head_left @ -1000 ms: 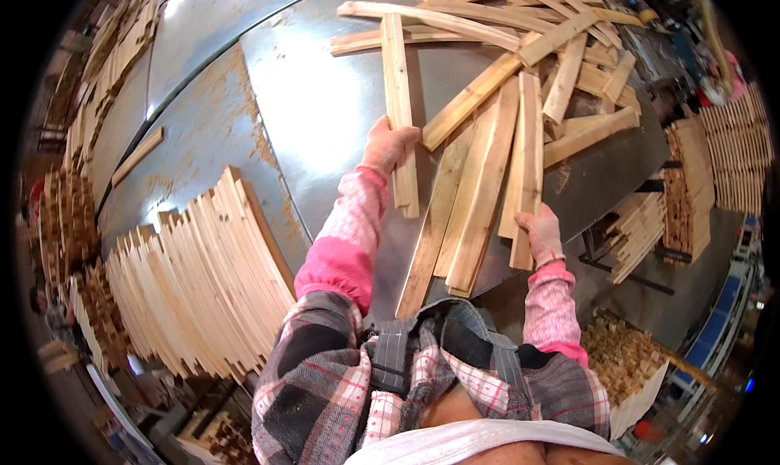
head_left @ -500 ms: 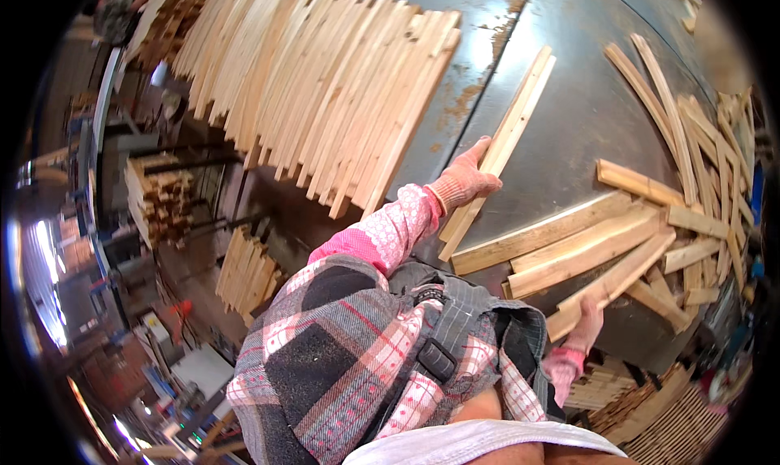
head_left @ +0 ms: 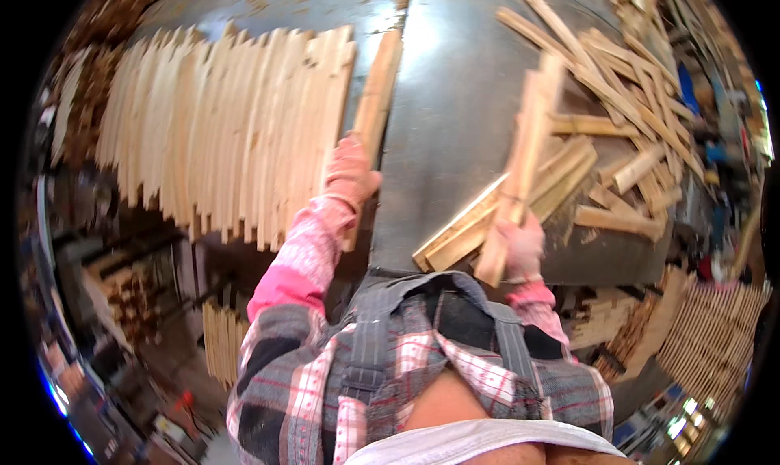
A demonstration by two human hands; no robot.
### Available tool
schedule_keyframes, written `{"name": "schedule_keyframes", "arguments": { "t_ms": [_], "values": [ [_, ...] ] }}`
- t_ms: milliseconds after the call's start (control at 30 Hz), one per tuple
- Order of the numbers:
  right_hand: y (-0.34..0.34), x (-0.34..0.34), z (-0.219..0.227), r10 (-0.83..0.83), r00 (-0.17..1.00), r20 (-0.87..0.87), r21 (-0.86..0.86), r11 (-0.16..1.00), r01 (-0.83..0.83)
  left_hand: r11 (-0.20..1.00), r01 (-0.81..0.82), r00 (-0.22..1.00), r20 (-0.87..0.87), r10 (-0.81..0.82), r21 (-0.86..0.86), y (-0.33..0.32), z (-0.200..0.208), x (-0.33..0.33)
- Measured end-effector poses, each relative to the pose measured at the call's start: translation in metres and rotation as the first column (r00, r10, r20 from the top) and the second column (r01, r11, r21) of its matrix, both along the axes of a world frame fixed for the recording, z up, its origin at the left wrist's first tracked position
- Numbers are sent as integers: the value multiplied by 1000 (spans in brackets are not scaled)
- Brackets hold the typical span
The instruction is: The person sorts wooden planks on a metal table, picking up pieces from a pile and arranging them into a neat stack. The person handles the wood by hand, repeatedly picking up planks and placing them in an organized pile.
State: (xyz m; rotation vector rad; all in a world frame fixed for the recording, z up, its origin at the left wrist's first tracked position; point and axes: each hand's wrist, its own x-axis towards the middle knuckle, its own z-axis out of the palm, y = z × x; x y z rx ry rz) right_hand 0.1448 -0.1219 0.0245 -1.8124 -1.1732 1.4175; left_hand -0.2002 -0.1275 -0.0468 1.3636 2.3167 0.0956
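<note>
My gloved left hand is closed on a wooden strip at the right end of a long row of strips. This strip lies nearly parallel to the row, a narrow gap apart from it. With my right hand I grip a wooden stick, tilted up over the metal table and blurred by motion. A few thicker boards lie slantwise on the table, just left of and behind that stick.
A heap of loose sticks covers the right side of the metal table. Below the table edge at left stands a stack of wood; slatted wood stands at lower right.
My left hand has carried its strip left, up beside the row. My right hand has lifted a stick from among the boards. The whole view has turned.
</note>
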Motion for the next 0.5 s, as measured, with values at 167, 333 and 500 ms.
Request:
{"name": "schedule_keyframes", "arguments": {
  "t_ms": [167, 333, 500],
  "values": [
    [21, -89, -46, 277, 877, 393, -142, 960, -240, 980, 1, 995, 97, 19, -197, 7, 34, 1],
    [-3, -190, -51, 609, 656, 446, -319, 793, -519, 993, 77, 996, 35, -80, 87, -13, 15, -4],
    [-23, -245, -48, 785, 581, 213, -390, 614, -687, 851, 460, 873, -301, -383, 254, -40, -19, -59]
  ]
}}
